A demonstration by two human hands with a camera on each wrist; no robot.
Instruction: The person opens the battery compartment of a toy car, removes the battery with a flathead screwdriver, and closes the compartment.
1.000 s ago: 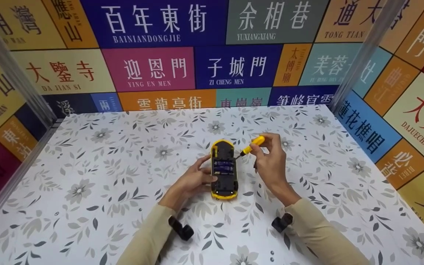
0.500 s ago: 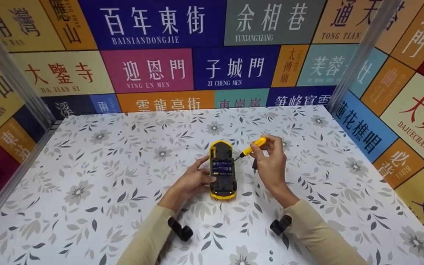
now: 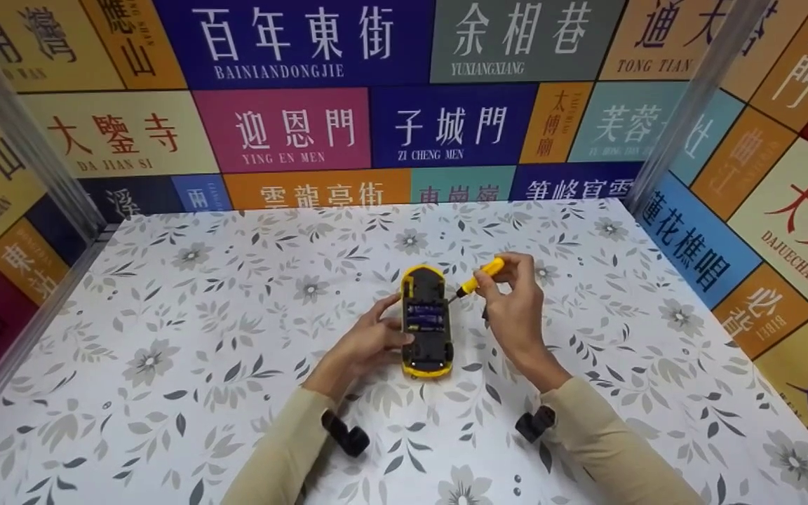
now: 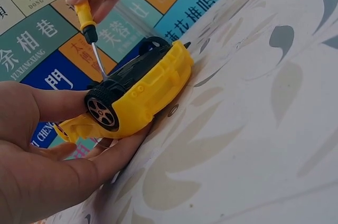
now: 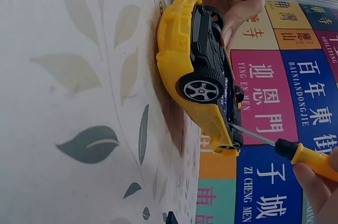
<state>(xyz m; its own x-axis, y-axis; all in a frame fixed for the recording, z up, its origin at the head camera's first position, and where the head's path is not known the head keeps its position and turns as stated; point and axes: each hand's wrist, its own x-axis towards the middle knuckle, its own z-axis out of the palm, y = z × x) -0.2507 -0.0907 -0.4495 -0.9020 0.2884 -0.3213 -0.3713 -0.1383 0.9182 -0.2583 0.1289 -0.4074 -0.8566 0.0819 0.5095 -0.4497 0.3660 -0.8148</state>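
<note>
A yellow toy car [image 3: 428, 352] lies upside down, black underside up, with its battery bay open and several purple batteries [image 3: 425, 319] inside. My left hand [image 3: 369, 344] grips the car from the left, thumb on the underside and fingers against the body. In my right hand [image 3: 518, 312], a yellow-handled screwdriver [image 3: 471, 285] is pinched between thumb and fingers. Its metal shaft slants down to the right edge of the battery bay; in the right wrist view the shaft's tip [image 5: 235, 126] meets the bay's edge near a wheel. A small dark piece [image 3: 486, 318] shows beneath the right hand's fingers.
The table [image 3: 236, 280] wears a white cloth with grey flowers and leaves. Panels with street names [image 3: 292, 131] wall it in behind and at both sides, with clear corner posts. Each wrist carries a black camera [image 3: 348, 435].
Hands, car and screwdriver keep nearly the same places. Slightly less of the dark piece under my right hand shows than half a second ago.
</note>
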